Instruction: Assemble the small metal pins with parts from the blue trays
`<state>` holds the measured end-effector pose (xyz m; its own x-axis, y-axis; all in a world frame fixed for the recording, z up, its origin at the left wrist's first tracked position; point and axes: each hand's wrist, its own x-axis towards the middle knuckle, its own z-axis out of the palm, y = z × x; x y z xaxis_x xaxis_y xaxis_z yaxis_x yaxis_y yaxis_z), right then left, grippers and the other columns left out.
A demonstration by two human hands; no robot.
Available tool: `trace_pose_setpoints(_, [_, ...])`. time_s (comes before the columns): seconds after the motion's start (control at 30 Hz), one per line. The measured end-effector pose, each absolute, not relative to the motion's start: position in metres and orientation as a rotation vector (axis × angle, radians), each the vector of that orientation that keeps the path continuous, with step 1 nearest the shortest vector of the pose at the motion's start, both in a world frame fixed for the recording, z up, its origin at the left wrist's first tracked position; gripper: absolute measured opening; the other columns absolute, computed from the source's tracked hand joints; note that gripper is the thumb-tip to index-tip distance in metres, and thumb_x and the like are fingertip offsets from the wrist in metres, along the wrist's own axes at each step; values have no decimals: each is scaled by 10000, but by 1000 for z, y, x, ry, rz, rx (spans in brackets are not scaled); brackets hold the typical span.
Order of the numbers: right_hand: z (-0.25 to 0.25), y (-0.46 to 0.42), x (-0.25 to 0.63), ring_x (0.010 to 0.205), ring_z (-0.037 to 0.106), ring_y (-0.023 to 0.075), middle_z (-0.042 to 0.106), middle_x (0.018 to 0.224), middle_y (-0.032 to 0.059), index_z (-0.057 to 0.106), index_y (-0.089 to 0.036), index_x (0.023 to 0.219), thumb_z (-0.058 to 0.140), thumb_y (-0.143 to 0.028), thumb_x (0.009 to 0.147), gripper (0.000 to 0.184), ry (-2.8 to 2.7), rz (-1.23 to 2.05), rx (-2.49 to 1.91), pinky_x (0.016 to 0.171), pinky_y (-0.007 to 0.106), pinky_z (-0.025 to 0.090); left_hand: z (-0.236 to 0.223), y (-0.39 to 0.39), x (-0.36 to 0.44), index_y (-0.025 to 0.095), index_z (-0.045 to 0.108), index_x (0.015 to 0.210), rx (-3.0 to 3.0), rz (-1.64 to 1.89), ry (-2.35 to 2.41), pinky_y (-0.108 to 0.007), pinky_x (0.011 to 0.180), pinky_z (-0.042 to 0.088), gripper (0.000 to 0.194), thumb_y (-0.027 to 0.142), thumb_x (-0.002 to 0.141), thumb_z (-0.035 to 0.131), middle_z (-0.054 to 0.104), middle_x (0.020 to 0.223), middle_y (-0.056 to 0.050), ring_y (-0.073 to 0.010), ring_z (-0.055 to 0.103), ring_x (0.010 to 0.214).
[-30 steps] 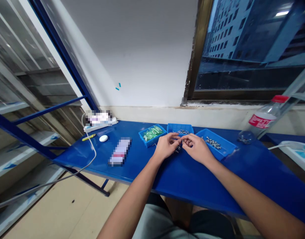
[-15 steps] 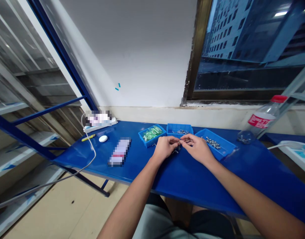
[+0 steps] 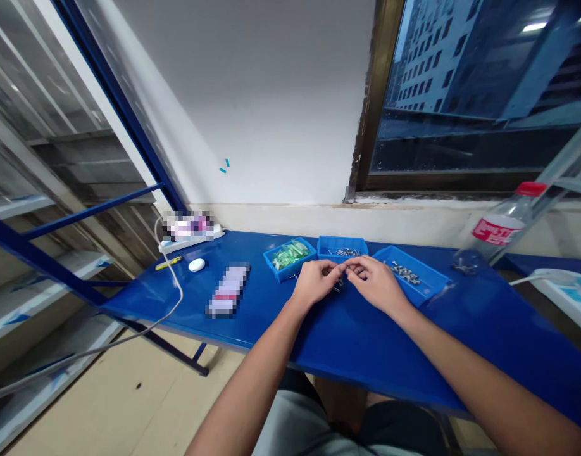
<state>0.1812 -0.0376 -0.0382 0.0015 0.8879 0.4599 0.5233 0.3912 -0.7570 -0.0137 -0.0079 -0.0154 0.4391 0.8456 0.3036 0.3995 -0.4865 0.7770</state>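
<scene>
My left hand (image 3: 318, 278) and my right hand (image 3: 370, 275) meet fingertip to fingertip above the table, both closed in a pinch. Whatever lies between the fingers is too small to make out. Small metal pieces (image 3: 338, 287), perhaps screws, lie on the table partly hidden under my fingers. Just behind my hands is a blue bin (image 3: 342, 242) holding long metal screws. A wider blue bin (image 3: 430, 286) with short metal pieces stands beside my right hand. Left of my left hand, another blue bin (image 3: 276, 273) contains small green plastic packets.
On the blue table (image 3: 347, 342) a pixelated phone-like object (image 3: 228, 290), a white oval object (image 3: 196, 265) and a yellow cutter (image 3: 168, 263) lie to the left. A white cable (image 3: 180, 294) crosses the table's left end. At right stands a red-capped plastic bottle (image 3: 497, 229).
My fingertips have shifted slightly against each other, and the right fingers are curled in a bit more. The bins and other objects stay where they were.
</scene>
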Motion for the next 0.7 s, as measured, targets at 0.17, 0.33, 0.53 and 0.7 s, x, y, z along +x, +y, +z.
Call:
trace_pose_setpoints(0.17, [-37, -38, 182, 828, 746, 196, 766, 1040, 55, 748, -240, 1000, 652, -291, 895, 151, -1663, 549, -1193, 791, 343, 645, -16, -6, -16, 164, 833, 1034, 2090, 885, 1012, -238, 699, 547, 377, 469, 1004, 613, 832, 915, -38, -198, 766, 790])
trace_pose_setpoints(0.33, [-44, -35, 182, 865, 772, 231, 784, 1008, 65, 731, -238, 1008, 671, -360, 918, 164, -1584, 599, -1197, 825, 386, 659, -23, -1, -14, 181, 822, 1095, 2029, 940, 1037, -275, 809, 602, 231, 305, 937, 708, 836, 1032, -49, -222, 795, 904])
trace_pose_setpoints(0.53, [-51, -32, 183, 837, 745, 219, 766, 916, 56, 699, -227, 977, 722, -357, 871, 169, -1571, 641, -1222, 785, 366, 642, -26, -1, -11, 158, 805, 1029, 1982, 993, 999, -271, 829, 622, 184, 126, 876, 710, 834, 974, -53, -190, 797, 874])
trace_pose_setpoints(0.7, [-40, -36, 183, 767, 692, 202, 733, 890, 50, 689, -227, 1024, 667, -282, 865, 169, -1668, 491, -1237, 699, 335, 600, -22, -3, -11, 166, 784, 1080, 2021, 1033, 921, -277, 868, 619, 191, 162, 918, 683, 824, 1025, -56, -184, 788, 914])
